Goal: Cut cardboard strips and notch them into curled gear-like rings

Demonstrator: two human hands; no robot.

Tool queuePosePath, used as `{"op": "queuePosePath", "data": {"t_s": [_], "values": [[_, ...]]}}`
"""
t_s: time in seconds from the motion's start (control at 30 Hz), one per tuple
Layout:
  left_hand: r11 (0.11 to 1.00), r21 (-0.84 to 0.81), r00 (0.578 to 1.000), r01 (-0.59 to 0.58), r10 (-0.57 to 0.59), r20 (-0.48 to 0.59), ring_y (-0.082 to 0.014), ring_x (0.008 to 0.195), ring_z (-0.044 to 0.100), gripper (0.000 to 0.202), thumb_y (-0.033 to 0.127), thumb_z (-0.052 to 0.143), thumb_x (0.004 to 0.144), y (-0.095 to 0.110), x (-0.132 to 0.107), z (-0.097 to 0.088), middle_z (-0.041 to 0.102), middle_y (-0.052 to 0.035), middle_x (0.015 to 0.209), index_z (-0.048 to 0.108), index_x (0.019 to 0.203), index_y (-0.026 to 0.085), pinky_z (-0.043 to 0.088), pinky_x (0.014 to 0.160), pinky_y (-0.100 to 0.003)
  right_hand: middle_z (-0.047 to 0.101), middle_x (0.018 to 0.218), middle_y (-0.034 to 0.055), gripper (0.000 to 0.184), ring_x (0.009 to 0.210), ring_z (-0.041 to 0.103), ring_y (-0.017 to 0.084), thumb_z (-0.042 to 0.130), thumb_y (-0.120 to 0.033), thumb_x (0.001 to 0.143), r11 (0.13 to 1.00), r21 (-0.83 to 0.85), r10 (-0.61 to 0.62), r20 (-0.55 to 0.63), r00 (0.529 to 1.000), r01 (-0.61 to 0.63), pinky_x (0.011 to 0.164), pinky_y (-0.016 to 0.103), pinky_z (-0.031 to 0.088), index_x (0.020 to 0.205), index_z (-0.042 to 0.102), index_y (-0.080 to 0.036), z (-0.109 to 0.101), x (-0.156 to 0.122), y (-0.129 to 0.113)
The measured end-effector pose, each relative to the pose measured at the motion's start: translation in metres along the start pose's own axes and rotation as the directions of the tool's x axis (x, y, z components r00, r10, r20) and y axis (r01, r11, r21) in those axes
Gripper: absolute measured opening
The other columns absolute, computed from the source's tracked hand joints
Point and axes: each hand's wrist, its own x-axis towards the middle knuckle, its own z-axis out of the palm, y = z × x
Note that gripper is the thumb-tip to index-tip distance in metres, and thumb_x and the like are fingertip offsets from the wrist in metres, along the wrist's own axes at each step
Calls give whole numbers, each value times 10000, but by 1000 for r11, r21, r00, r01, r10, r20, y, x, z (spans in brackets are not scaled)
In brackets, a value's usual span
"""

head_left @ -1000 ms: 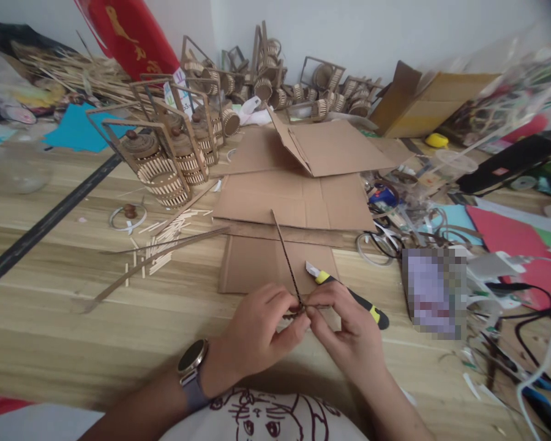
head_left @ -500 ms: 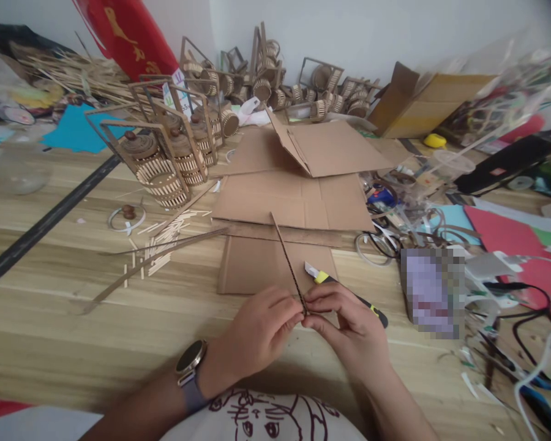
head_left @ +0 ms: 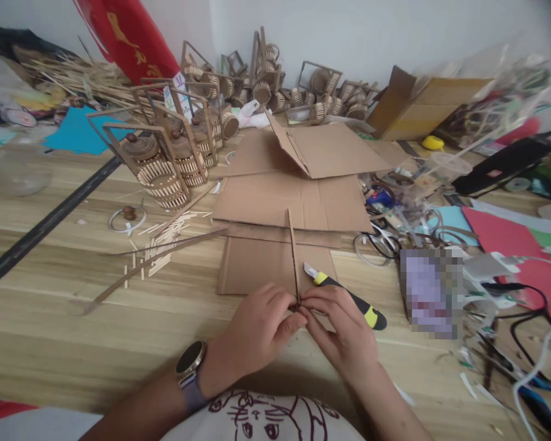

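1. pinched at its near end by the left hand (head_left: 257,334) and the right hand (head_left: 344,334) together, a thin brown strip (head_left: 292,251) points away over the cardboard; the fingers hide the held end.
2. dark markings run along the strip's near part, while its far tip overlaps the middle cardboard sheet (head_left: 257,199) in view; whether they touch, i cannot tell.
3. just beyond the right hand and partly hidden by it, a black-and-yellow utility knife (head_left: 362,304) lies with its blade over the lower cardboard piece (head_left: 252,269).
4. on the left wrist sits a round-faced watch (head_left: 191,358).
5. left of the lower cardboard, pale sticks (head_left: 160,254) lie loosely on the wooden table (head_left: 119,349), crossed by a long brown strip (head_left: 119,283).
6. beyond the sticks, 2 brown beads (head_left: 128,212) lie within a wire ring (head_left: 111,222), near handled baskets (head_left: 165,191).
7. farther back, a folded cardboard sheet (head_left: 340,150) lies before a heap of small baskets (head_left: 261,92).
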Motion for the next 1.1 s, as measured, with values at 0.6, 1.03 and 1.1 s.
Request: {"op": "queuePosePath", "data": {"t_s": [0.6, 1.03, 1.1], "values": [[995, 88, 998, 47, -43, -45, -182, 724, 526, 238, 127, 387, 955, 3, -3, 3, 554, -28, 732, 524, 765, 175, 435, 662, -304, 701, 882, 45, 139, 825, 656, 177, 535, -96, 915, 994, -103, 23, 24, 999, -21, 792, 354, 490, 977, 557, -218, 11, -11, -3], [999, -38, 998, 15, -17, -62, -179, 744, 534, 220, 162, 405, 982, 2, -2, 2, 579, -30, 756, 533, 804, 176, 430, 693, -306, 696, 817, 18, 118, 746, 673, 159, 540, -136, 901, 985, 26, 171, -32, 985, -171, 655, 289, 535, 879, 584, -243, 5, -4, -7], [999, -41, 997, 32, -35, -74, -180, 752, 541, 211, 169, 405, 988, 2, -3, 2, 583, -30, 766, 542, 828, 176, 435, 696, -305, 696, 840, 22, 122, 767, 674, 159, 556, -125, 895, 991, 15, 133, -52, 990, -133, 676, 294, 543, 905, 595, -240, 5, -4, -6]]}}
